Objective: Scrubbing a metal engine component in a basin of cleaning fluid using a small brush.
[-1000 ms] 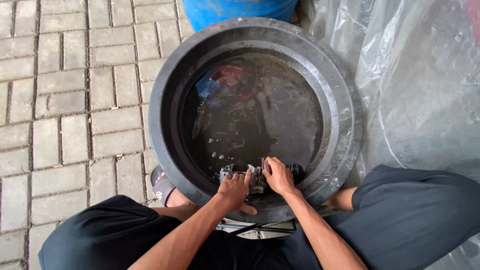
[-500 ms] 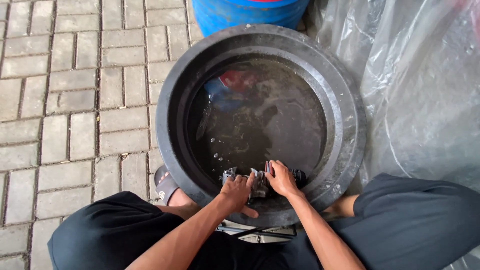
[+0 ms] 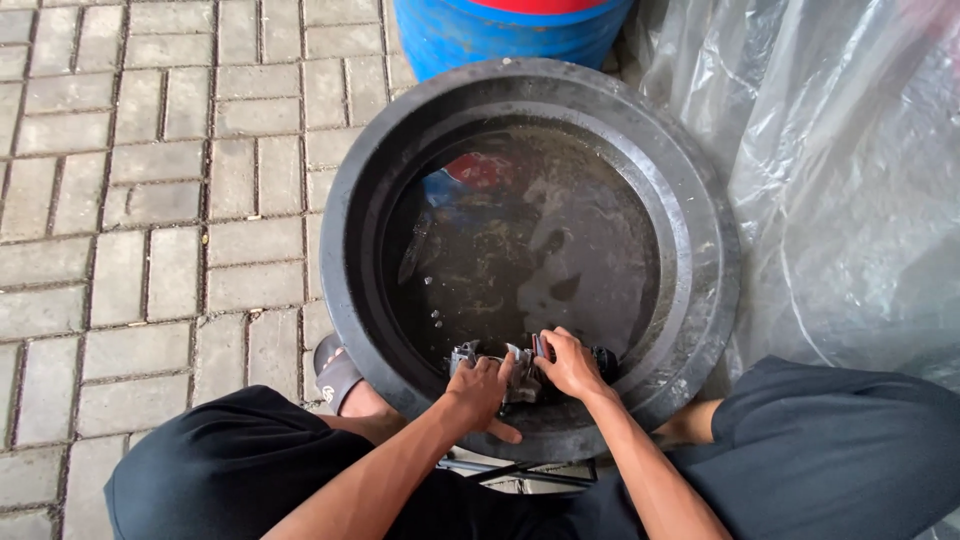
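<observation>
Both hands stay at the near rim of the black basin [image 3: 700, 300], as a second ago: left hand [image 3: 482, 392] and right hand [image 3: 568, 365] clenched on a dark wet cloth [image 3: 520, 372], partly in the murky water [image 3: 530, 250].

The round basin [image 3: 700, 300] was black, its water [image 3: 540, 250] dark and murky with pale flecks. Under the water showed a red patch [image 3: 485, 170] and a blue one [image 3: 445, 190]. The wet cloth [image 3: 515, 365] was grey and black. The barrel [image 3: 500, 35] behind was bright blue with a red top. The paving [image 3: 150, 200] was grey brick in staggered rows. The plastic sheet [image 3: 840, 180] was clear, with whitish creases. The trousers [image 3: 230, 470] were black.
</observation>
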